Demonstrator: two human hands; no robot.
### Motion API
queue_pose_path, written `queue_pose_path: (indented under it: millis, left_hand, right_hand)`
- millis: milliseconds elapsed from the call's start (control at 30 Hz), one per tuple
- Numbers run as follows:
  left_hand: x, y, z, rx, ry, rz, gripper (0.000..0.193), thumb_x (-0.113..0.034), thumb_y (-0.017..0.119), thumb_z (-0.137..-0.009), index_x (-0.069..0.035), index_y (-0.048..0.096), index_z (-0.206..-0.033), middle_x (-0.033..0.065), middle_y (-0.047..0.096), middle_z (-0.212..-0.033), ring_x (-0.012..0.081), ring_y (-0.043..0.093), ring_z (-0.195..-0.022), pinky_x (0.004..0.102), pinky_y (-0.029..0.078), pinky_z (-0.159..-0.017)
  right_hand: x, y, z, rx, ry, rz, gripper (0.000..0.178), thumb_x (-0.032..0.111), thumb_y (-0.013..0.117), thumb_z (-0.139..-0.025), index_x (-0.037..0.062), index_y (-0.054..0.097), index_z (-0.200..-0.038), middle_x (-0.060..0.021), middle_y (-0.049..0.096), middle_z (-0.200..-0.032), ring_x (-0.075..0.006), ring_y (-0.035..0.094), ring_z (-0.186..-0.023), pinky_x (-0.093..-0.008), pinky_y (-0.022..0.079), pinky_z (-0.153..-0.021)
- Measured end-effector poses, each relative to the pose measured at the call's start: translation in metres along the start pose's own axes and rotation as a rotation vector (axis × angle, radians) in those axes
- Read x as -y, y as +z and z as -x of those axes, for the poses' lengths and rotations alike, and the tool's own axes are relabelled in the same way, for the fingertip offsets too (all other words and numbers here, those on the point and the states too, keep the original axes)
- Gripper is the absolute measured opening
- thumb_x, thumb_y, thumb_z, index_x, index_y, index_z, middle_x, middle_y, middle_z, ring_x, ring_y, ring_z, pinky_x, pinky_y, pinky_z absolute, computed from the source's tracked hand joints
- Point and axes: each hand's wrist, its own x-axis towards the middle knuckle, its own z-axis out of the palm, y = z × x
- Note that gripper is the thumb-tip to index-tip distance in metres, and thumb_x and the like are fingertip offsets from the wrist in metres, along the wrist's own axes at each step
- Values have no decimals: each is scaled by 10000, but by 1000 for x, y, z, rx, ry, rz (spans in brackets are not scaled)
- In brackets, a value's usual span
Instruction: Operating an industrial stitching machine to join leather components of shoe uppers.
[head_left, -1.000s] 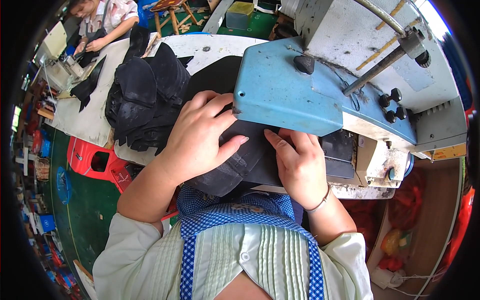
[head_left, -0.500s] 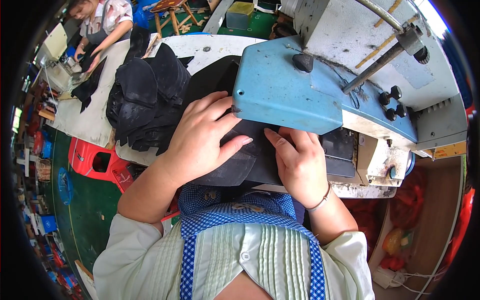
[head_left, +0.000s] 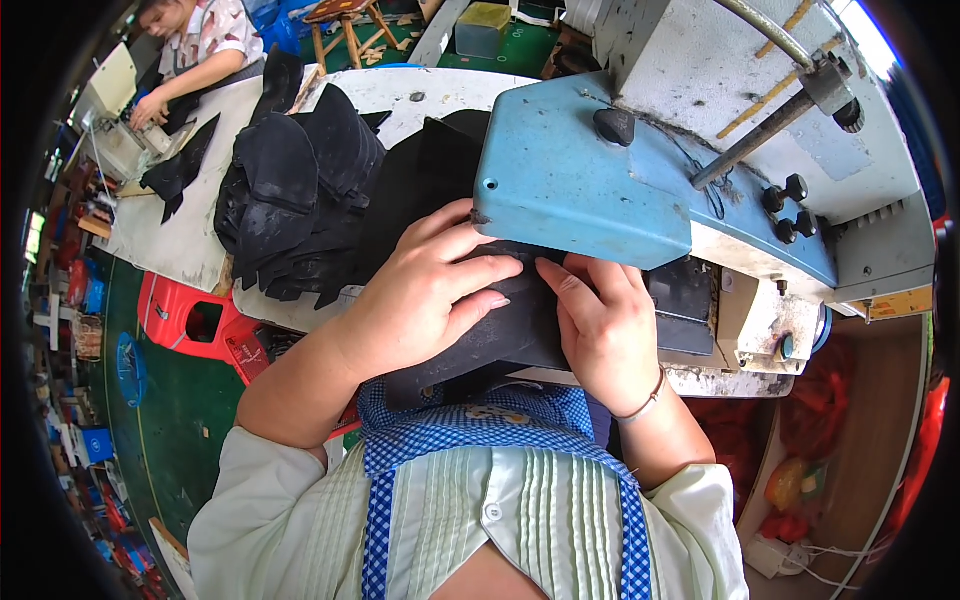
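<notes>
A black, flat, leather-like piece (head_left: 455,352) lies beneath the blue head of a machine (head_left: 580,170), its near corner reaching over the table's edge to my apron. My left hand (head_left: 425,290) rests on it, fingers stretched and thumb apart, the farther fingertips hidden beside the machine head. Close by on its right, my right hand (head_left: 605,325) has its index fingertip on the black material. Its thumb is tucked under and the fingers look closed on the piece. The other fingertips disappear under the machine head, as does the spot being worked.
A heap of cut black pieces (head_left: 285,190) is piled on the white table (head_left: 450,85) to the left. Beyond it a co-worker (head_left: 210,50) sits at another machine (head_left: 115,95). A red plastic stool (head_left: 185,320) stands below left. The machine's upright body (head_left: 740,80) rises at the right.
My left index finger has stretched to the right, closer to my right hand. The black piece's near corner has shifted left and toward me. A co-worker's arms have moved at the far machine.
</notes>
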Motion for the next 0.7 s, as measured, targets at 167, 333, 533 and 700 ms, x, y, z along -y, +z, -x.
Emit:
queue_pose_path:
  millis: [167,333,533,700]
  left_hand:
    - [3,2,0,14,35,-9,263,-139,764,-838,-86,761,-1096,85,651,-1279,359,505,-1326,468,408,-1080]
    - [5,5,-5,-20,53,-68,278,-148,767,-838,-75,755,-1106,103,664,-1252,354,522,-1311,476,409,-1064]
    - [11,5,-11,-24,41,-44,288,-159,770,-841,-68,748,-1113,132,669,-1226,357,536,-1299,480,408,-1067]
    - [13,5,-15,-11,20,-74,314,-155,769,-840,-75,732,-1141,147,653,-1247,361,540,-1298,488,412,-1064]
  right_hand:
    - [1,1,0,-14,-2,13,345,-15,673,-761,10,744,-1098,-123,634,-999,-307,625,-876,-406,531,-762]
    - [1,1,-1,-21,-5,15,353,-14,679,-764,9,743,-1110,-123,640,-1021,-306,623,-884,-405,532,-768]
    - [2,2,-1,-2,12,16,353,-10,683,-774,3,739,-1122,-126,640,-1030,-307,623,-893,-405,533,-779]
    - [2,3,-2,12,36,-11,346,-5,680,-787,-3,736,-1128,-126,638,-1035,-316,621,-917,-410,531,-805]
